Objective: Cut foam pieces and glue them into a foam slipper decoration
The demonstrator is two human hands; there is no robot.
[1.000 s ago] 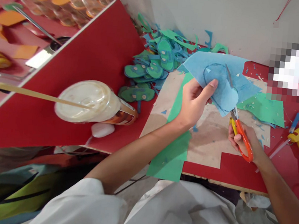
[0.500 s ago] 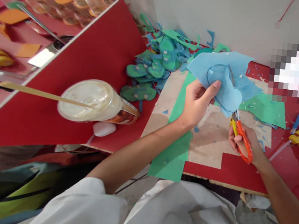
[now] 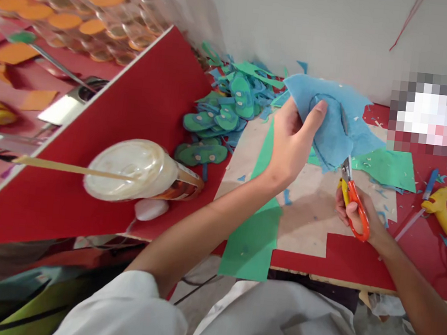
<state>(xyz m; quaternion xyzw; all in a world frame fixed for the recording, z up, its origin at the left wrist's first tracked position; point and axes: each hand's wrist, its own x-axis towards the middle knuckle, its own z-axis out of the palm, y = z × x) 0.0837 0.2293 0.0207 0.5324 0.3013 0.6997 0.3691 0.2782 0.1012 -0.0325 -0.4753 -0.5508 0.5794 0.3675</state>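
Note:
My left hand (image 3: 292, 143) pinches a light blue sheet (image 3: 334, 123) with a drawn oval outline, holding it up above the table. My right hand (image 3: 352, 213) grips orange-and-yellow scissors (image 3: 350, 194), whose blades run up behind and into the blue sheet along the drawn line. A pile of cut blue-and-green sandal-shaped pieces (image 3: 223, 117) lies beyond my left hand, near the wall.
A green sheet (image 3: 257, 229) and a tan board (image 3: 315, 209) lie on the red table (image 3: 357, 261). A plastic cup with a wooden stick (image 3: 139, 172) stands at left. A yellow glue gun (image 3: 440, 209) lies at right. Paper scraps litter the back.
The blue sheet has been turned and drawn a little nearer to my left hand. The scissors have advanced along the drawn line. My view has shifted slightly.

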